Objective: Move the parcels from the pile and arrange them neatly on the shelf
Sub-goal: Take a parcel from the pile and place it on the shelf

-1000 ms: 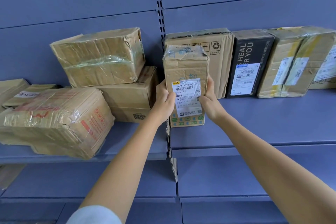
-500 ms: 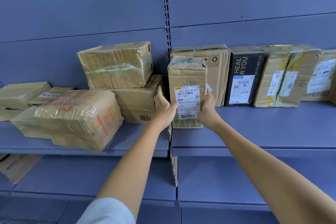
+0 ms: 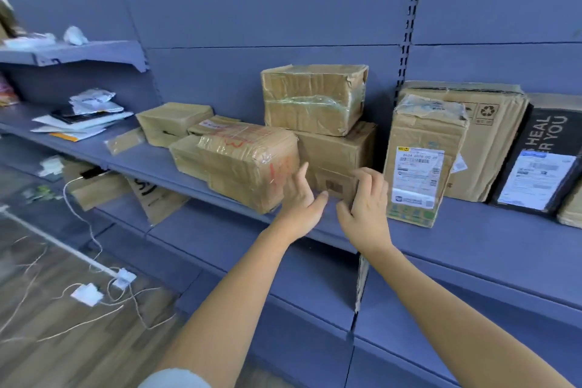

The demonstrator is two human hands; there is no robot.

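Here, on the blue shelf (image 3: 472,239), I see the pile of brown boxes (image 3: 315,99), with the labelled parcel (image 3: 422,164) standing upright just beside it. My left hand (image 3: 299,201) and right hand (image 3: 365,208) hover before the bottom box (image 3: 337,151), fingers loose, holding nothing.

Both hands are up at the shelf (image 3: 472,239), holding nothing. Left hand (image 3: 300,203) has its fingers spread, right hand (image 3: 367,209) has them loosely bent. Both are right in front of the bottom box (image 3: 337,154) of a two-box stack, can't tell if they actually touch it. Taped box (image 3: 315,98) sits on top, 12 o'clock from the hands. Red-scrawled box (image 3: 248,167) lies at 9 o'clock. At 3 o'clock a labelled box (image 3: 422,164) stands upright, with a recycle-mark box (image 3: 494,148) behind it and a black box (image 3: 544,135) further right. Mailers (image 3: 82,116) way off at 10 o'clock.
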